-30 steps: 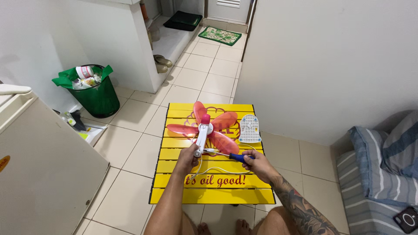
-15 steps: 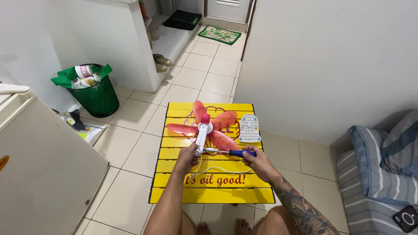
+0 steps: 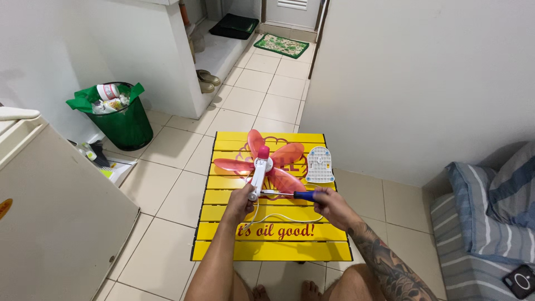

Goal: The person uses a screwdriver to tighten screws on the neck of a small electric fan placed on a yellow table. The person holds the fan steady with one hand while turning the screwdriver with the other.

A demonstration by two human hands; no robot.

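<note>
A small fan (image 3: 262, 164) with pink blades and a white body lies on a yellow slatted table (image 3: 329, 251). My left hand (image 3: 241, 202) grips the lower end of the fan's white body. My right hand (image 3: 327, 205) holds a blue-handled screwdriver (image 3: 295, 195), its thin shaft pointing left and its tip at the fan's base. A white cord (image 3: 284, 216) loops across the table between my hands. A white vented cover (image 3: 320, 165) lies just right of the blades.
A green bin (image 3: 120, 117) full of rubbish stands at the left. A white appliance (image 3: 50, 223) fills the near left. A striped cushion (image 3: 490, 206) is at the right, a white wall behind the table. Sandals (image 3: 207, 81) lie on the tiled floor.
My right hand has slid a little to the right with the screwdriver. The left hand and the fan hold the same place.
</note>
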